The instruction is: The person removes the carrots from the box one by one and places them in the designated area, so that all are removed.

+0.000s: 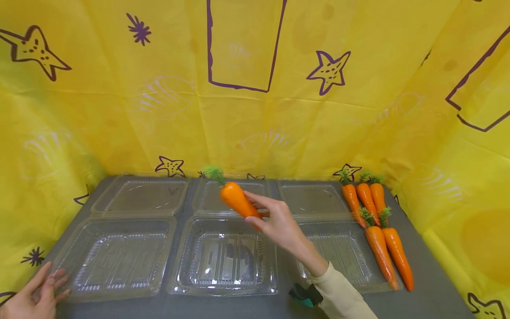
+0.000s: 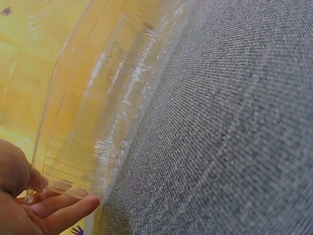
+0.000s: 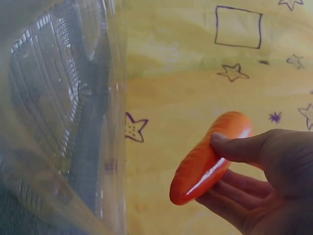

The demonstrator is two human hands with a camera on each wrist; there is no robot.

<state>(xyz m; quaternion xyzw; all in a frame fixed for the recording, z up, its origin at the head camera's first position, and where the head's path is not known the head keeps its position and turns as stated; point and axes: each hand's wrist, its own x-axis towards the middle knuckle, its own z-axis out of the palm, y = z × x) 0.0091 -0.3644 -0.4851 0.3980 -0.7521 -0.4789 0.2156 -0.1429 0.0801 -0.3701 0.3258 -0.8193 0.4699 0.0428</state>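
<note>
My right hand [image 1: 280, 223] holds a carrot [image 1: 237, 199] in the air above the middle clear plastic container [image 1: 186, 266]. The carrot's leafy green top points up and away, to the left. In the right wrist view the thumb presses one side of the carrot [image 3: 210, 159] and the fingers lie on the other. At the near left corner of the left clear container [image 1: 67, 261], my left hand [image 1: 37, 292] pinches the rim. The left wrist view has the thumb on one side of the container's edge [image 2: 44, 122] and the fingers beneath.
Several carrots [image 1: 392, 248] lie at the right, some overlapping the right container [image 1: 350, 283]. Each container has its lid [image 1: 143, 195] opened flat behind it. The grey tabletop [image 1: 223, 308] is bordered by a yellow patterned cloth [image 1: 255, 115]. A dark strap [image 1: 304, 294] shows by the right wrist.
</note>
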